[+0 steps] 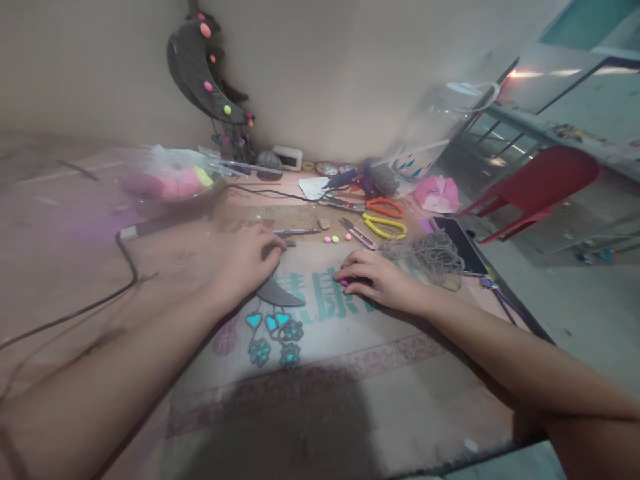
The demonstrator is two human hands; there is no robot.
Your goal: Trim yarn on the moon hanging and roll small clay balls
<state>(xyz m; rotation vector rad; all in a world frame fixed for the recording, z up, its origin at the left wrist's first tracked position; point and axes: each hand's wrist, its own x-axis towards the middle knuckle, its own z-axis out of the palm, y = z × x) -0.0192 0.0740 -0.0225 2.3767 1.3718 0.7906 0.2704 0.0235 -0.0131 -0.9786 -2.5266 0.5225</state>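
My left hand point(253, 257) rests over the upper part of a grey crescent piece point(280, 294), its thumb and fingertips near a grey pen point(303, 231). What the hand may hold is hidden. Blue hearts and grey-edged flowers point(290, 355) hang from the crescent, lying flat on the table. My right hand point(375, 280) is to the right, its fingers closed on a small magenta ball point(345, 283). Just beyond it lie small pink and yellow-green balls point(335, 239).
Behind are snips point(359, 235), yellow-handled pliers point(385, 227), orange-handled scissors point(384, 207) and a glue gun point(345, 179). Grey yarn point(437, 257) and a dark tablet point(460, 245) lie right. A bag point(175, 180) stands back left; a cord point(90, 308) crosses the left side.
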